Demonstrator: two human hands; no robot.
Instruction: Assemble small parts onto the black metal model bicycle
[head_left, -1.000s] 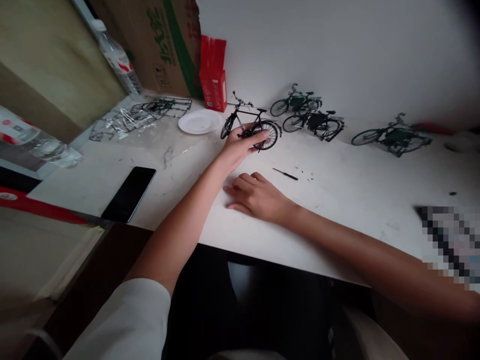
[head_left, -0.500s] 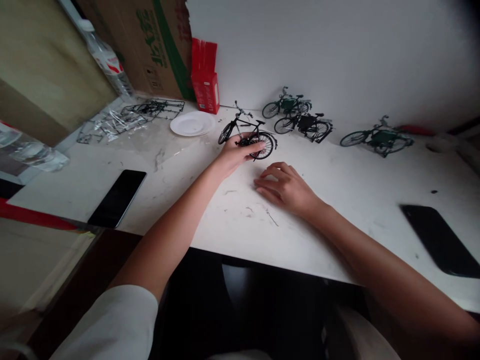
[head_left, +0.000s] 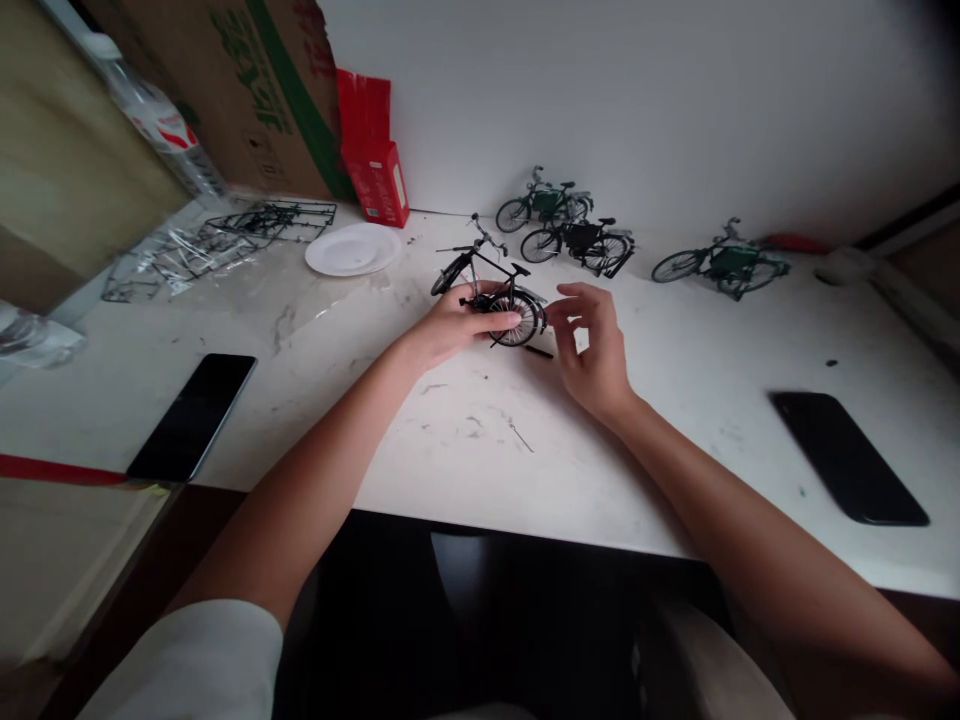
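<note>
My left hand (head_left: 454, 325) is closed around the lower frame and rear wheel of a black model bicycle (head_left: 517, 285), its thumb lying over the spokes. The bicycle is held upright above the white table, front wheel towards the left. At the rear mudguard, my right hand (head_left: 596, 350) has its fingers bent and thumb and fingertips pinched together. Whatever is between those fingertips, if anything, is too small to make out. Just under the rear wheel shows a short black strip (head_left: 538, 352). A thin wire-like piece (head_left: 520, 436) lies nearer the table's front edge.
Two model bicycles, one green (head_left: 546, 203) and one black (head_left: 577, 245), stand by the wall; another green one (head_left: 721, 262) is farther right. Phones (head_left: 193, 415) (head_left: 847, 455) lie either side. A white plate (head_left: 352, 250), red box (head_left: 375, 170) and parts frames (head_left: 277, 220) sit at left.
My right hand has risen from the table to the bicycle's rear mudguard, its fingertips now pinched there. The bicycle stays in my left hand. The view has shifted slightly right.
</note>
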